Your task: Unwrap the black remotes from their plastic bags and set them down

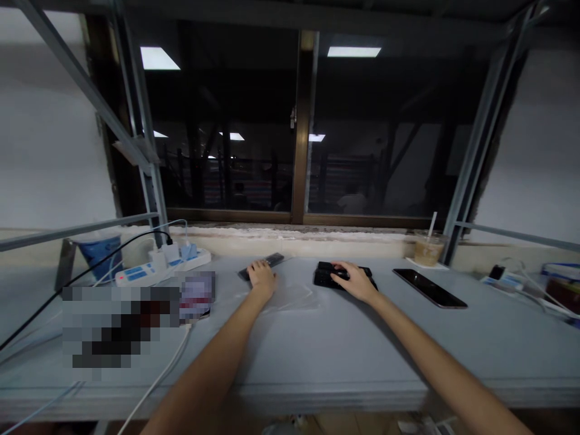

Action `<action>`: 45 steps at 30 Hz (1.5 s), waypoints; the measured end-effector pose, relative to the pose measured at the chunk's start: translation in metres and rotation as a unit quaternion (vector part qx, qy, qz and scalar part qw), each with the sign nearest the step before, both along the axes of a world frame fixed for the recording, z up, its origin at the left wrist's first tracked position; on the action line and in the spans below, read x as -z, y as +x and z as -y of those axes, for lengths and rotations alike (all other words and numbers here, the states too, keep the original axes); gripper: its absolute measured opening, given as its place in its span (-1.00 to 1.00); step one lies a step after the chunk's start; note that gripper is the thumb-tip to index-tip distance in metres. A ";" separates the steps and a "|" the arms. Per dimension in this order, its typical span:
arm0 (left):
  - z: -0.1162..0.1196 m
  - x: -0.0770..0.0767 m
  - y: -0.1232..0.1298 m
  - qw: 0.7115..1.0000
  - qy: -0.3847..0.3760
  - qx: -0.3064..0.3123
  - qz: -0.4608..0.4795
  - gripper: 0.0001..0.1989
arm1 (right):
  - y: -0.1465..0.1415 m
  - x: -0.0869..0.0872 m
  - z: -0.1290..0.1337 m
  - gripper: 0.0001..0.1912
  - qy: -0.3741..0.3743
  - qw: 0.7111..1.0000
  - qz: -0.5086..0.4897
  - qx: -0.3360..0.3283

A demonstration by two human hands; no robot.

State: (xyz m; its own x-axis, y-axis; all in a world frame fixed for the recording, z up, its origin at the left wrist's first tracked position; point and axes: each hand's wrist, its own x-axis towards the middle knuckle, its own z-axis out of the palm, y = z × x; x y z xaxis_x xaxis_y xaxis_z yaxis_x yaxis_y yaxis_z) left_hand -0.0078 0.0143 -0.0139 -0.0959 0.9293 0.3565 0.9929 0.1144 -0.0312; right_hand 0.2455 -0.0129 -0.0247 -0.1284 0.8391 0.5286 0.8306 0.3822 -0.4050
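My left hand (263,279) lies over a slim dark grey object that looks like a remote control (273,260), its fingers curled down onto it. The object's far end sticks out beyond the fingers. Beside and under my left wrist spreads a clear plastic bag (294,297). My right hand (356,281) grips black remote-like objects (324,278) lying close together on the table, its thumb and fingers bent onto them. The palm hides part of these, and their exact number is unclear. To the right of this hand lies a dark-screened phone (429,288).
A white power strip (163,267) with plugs and cables stands at the back left, near a blue paper cup (100,257). A blurred-out patch (131,326) covers things at left. At back right is a drink cup (428,249) with a straw. Metal posts (475,121) frame the window.
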 end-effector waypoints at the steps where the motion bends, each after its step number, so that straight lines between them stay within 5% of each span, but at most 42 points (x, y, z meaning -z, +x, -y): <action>1: 0.000 -0.001 0.000 1.000 0.000 0.005 -0.001 -0.54 | 0.000 0.000 0.000 -0.62 0.000 1.000 -0.001 -0.003; 45: 0.002 -0.001 0.002 0.998 0.039 0.053 0.020 -0.68 | 0.001 0.009 -0.007 -0.72 0.036 0.998 0.009 -0.044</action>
State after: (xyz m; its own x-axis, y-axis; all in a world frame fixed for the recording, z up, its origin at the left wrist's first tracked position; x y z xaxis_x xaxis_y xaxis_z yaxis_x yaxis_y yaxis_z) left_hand -0.0059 0.0123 -0.0129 -0.0141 0.9049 0.4254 0.9999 0.0087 0.0146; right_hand 0.2469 -0.0059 -0.0341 -0.2089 0.7837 0.5849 0.7995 0.4813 -0.3594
